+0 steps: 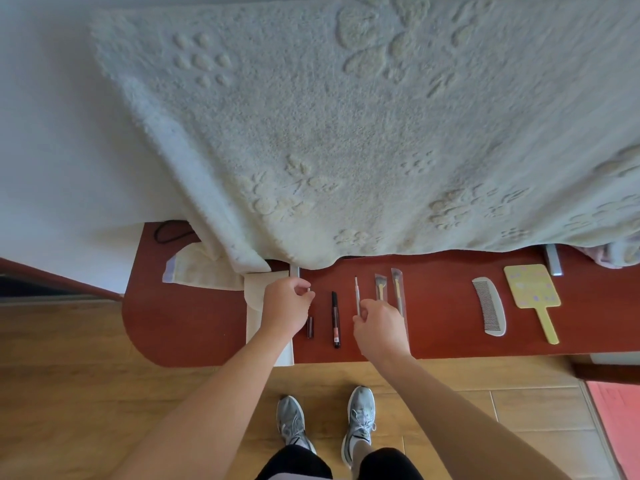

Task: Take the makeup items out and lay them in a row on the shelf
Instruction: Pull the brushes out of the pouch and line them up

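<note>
Both grips are busy on the red shelf (194,327): the left hand (285,306) pinches a small pale item (308,290) between its fingertips, too hidden to name, and the right hand (379,325) is closed on the near end of a thin pale stick (356,294), seemingly setting it straight. Between the hands lie a short dark tube (310,327) and a black pen-shaped liner (335,318). Just right of the stick sit two wrapped brushes (389,289), then — well apart — a comb (490,306) and a yellow hand mirror (533,292). A cream pouch (256,289) lies under the left wrist. I judge the row nearly laid; next, each hand needs to release its piece parallel to its neighbours — evenly spaced.
</note>
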`<state>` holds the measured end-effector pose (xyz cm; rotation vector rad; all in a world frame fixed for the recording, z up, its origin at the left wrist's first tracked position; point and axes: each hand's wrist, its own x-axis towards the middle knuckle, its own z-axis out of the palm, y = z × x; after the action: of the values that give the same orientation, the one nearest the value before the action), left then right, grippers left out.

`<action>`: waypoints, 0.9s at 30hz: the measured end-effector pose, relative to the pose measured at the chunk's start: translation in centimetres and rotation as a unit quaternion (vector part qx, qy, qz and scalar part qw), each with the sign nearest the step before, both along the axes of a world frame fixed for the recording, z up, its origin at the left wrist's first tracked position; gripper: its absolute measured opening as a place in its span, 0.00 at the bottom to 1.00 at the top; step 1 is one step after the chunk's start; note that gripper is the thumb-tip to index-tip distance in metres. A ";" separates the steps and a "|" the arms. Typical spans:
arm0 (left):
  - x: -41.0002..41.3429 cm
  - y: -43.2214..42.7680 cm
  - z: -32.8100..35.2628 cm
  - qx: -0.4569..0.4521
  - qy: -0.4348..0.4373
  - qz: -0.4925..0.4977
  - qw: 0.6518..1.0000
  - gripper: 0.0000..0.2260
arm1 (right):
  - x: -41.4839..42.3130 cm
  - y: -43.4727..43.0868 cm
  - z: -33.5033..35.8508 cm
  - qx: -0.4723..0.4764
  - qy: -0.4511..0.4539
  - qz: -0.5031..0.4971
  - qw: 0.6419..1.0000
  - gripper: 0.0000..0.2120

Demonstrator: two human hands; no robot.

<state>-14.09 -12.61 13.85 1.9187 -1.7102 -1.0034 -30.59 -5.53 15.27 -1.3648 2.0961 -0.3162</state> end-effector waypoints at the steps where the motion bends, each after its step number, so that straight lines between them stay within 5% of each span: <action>1: 0.0 -0.1 -0.2 0.003 -0.002 -0.001 1.000 0.06 | 0.0 -0.2 -0.2 0.006 -0.001 0.001 1.000 0.11; 6: -0.3 -0.5 -1.2 0.011 -0.021 -0.016 1.000 0.08 | -0.1 -0.9 -1.2 0.027 0.016 0.015 0.999 0.04; 27: -1.0 -0.4 -3.8 0.010 -0.100 -0.082 0.992 0.12 | 0.1 -0.9 -3.2 0.037 0.044 0.031 0.998 0.07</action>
<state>-15.09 -13.00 10.02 1.9751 -2.0041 -0.9133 -30.50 -6.46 12.03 -1.4195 2.1103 -0.1535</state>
